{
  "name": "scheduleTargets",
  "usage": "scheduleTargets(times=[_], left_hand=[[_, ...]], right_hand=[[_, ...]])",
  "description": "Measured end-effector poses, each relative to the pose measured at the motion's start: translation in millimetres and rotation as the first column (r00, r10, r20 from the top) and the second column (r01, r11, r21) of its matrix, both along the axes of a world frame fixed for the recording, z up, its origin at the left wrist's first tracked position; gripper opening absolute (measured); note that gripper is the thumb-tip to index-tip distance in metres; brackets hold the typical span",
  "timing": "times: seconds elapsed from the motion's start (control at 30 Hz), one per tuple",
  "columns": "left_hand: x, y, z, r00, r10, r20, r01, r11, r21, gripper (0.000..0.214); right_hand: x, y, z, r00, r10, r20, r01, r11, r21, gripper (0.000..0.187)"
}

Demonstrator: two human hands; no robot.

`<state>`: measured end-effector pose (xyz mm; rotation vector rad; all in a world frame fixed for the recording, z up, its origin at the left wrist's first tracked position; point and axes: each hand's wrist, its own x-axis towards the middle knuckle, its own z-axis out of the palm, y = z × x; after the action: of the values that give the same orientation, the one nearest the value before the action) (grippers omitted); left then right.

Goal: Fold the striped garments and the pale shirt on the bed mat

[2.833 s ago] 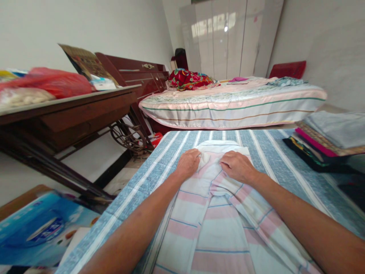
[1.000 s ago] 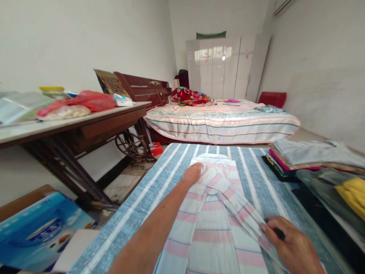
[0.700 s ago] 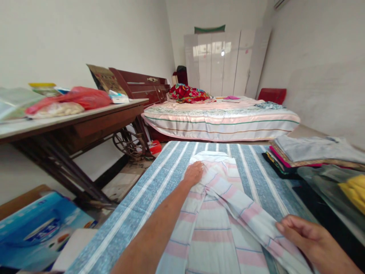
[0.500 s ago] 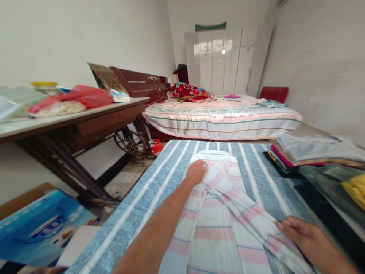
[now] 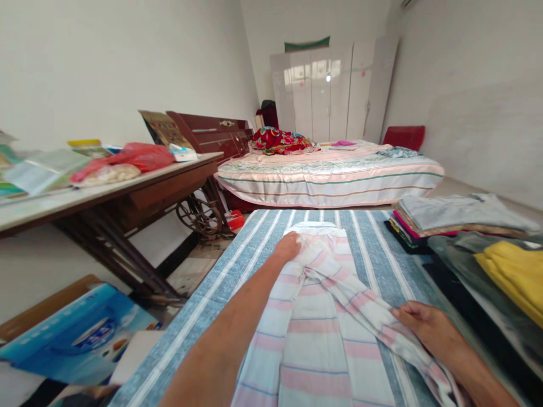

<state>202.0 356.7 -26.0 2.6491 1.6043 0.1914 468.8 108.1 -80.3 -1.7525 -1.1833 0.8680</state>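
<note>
A white long-sleeved shirt (image 5: 316, 333) with pink bands and thin blue lines lies partly folded on a blue, white-striped cloth. My left hand (image 5: 289, 246) is at the shirt's far left shoulder, near the collar, its fingers curled on the fabric. At the right, my right hand (image 5: 418, 319) grips the shirt's sleeve (image 5: 367, 299), which stretches diagonally across the shirt's body towards me. The cuff hangs loose below that hand.
Folded clothes (image 5: 462, 212) are stacked on the right, with yellow cloth (image 5: 515, 271) nearer me. A table with an iron wheel (image 5: 199, 217) stands left, above a blue box (image 5: 85, 342). Beyond are a bed (image 5: 331, 183) and a wardrobe (image 5: 322, 90).
My right hand has moved slightly left with the sleeve, and the view has shifted a little. My left hand stays at the shoulder, its fingers more curled.
</note>
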Motion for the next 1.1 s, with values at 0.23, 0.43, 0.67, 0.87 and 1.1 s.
scheduleTargets(times=[0.23,0.43,0.67,0.87,1.1], left_hand=[[-24.4,-78.9,15.1,1.0,-0.013,-0.011,0.013,0.999,-0.051,0.037],[-51.1,-186.4,11.2,0.999,-0.038,-0.015,0.037,0.995,-0.094,0.042],[-64.4,-277.2,-0.5,0.997,0.048,-0.063,-0.055,0.991,-0.118,0.056],[-58.8,-301.5,-12.1,0.997,0.051,-0.054,-0.059,0.983,-0.172,0.064],[-58.7,-310.5,-2.7,0.999,0.041,-0.015,-0.044,0.978,-0.205,0.062]], right_hand=[[3.9,-2.5,9.1,0.997,0.009,0.078,-0.005,0.999,-0.049,0.039],[7.7,-2.7,8.3,0.985,0.005,0.175,-0.003,1.0,-0.013,0.043],[8.4,-2.5,0.6,0.958,-0.023,0.287,0.026,1.0,-0.006,0.036],[7.2,-4.5,-4.4,0.915,-0.068,0.399,0.069,0.998,0.012,0.032],[6.0,-7.4,-5.1,0.87,-0.091,0.484,0.099,0.995,0.009,0.031]])
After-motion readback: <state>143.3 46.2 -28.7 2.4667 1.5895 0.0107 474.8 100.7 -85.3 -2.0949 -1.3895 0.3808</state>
